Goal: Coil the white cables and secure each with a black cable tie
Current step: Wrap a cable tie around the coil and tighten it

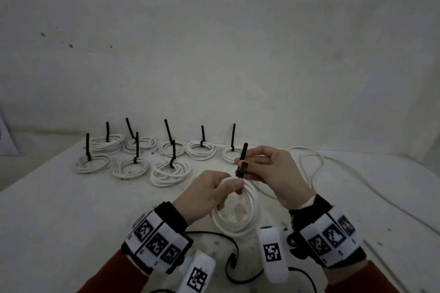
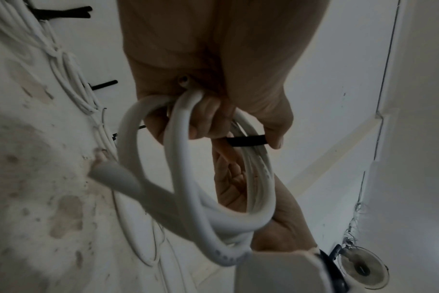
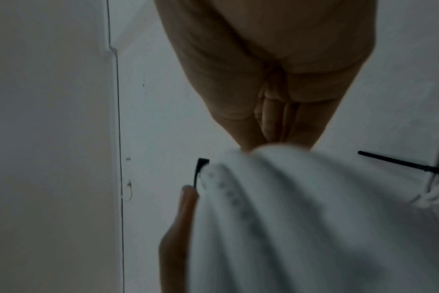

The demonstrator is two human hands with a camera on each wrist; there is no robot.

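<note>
**White cable coil in hand, tie half-fastened**

White cable coil (image 1: 238, 207) hangs above the table (image 1: 59, 209), gathered at its top by the left hand (image 1: 204, 195), whose fingers and thumb curl round the bundled loops. The left wrist view shows a cut end of the cable poking out just under those fingers. Just above the coil's top, the right hand (image 1: 269, 171) pinches a black cable tie (image 1: 242, 162) between thumb and fingertips; the strap stands upright, and its lower part passes behind the loops. Whether the tail is already through the head I cannot tell.

Beyond the coil, toward the wall, nine finished coils (image 1: 133, 157) lie on the table in two rows, each with a tie tail sticking up. To the right of the coil, a loose white cable (image 1: 312, 169) trails across the table, not yet wound.

The likely trouble: the loops are held at one point only, so if the left grip eases while the tie is drawn tight, the outer turns may spring apart and slip outside the strap. That free cut end could also escape the bundle. A stiff strap pinched this lightly may twist, so the tail misses the head.
</note>
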